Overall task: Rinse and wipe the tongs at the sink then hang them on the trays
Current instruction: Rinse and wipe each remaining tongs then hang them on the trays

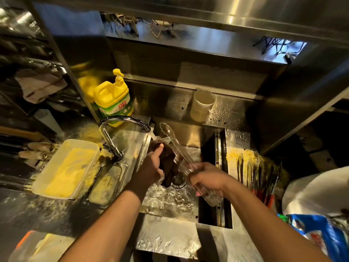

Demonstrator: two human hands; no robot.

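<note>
Fingers of right hand [205, 181] clamped on clear plastic tongs [174, 142], left hand [151, 167] gripping dark crumpled cloth [168, 163]

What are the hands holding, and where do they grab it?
The right hand grips the clear tongs near the hinge end. The left hand clutches a dark cloth by its upper part.

One tongs [175, 140], one cloth [167, 161], two hands [151, 167].

Clear plastic tongs [175, 146] slant across the frame's centre above the wet steel sink [190, 207], scalloped tips up-left under running water.
</note>
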